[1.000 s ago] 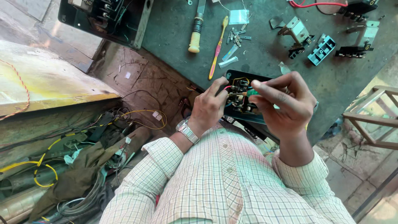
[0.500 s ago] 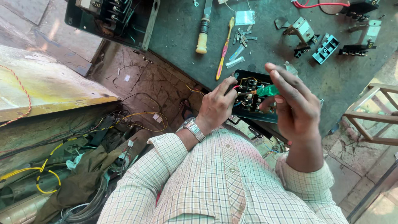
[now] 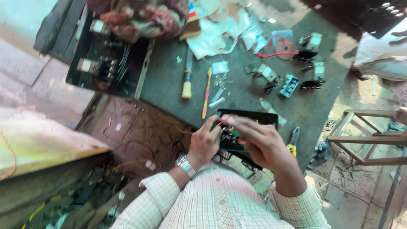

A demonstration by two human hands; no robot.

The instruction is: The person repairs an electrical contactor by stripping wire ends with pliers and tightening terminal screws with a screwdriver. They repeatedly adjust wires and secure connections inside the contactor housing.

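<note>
A black electrical box [image 3: 263, 118] with coloured wires inside lies at the near edge of the dark green table [image 3: 169, 85]. My left hand [image 3: 204, 143], with a metal watch [image 3: 185, 165] on the wrist, grips the box's left side. My right hand [image 3: 262, 143] lies across the box from the right. Its fingers pinch a small green part [image 3: 234, 135] among the wires. Most of the box's inside is hidden under both hands.
On the table lie a yellow-handled screwdriver [image 3: 186, 83], an orange toothbrush [image 3: 206, 92], yellow-handled pliers [image 3: 292, 142], a teal block [image 3: 289, 85], a red wire [image 3: 275, 47] and an open black switch cabinet [image 3: 106, 59]. A wooden frame [image 3: 368, 136] stands right. Another person [image 3: 381, 53] is at the top right.
My right hand has dropped from spread fingers above the box back down onto its wires. The view has swung up, so more of the table's far side shows.
</note>
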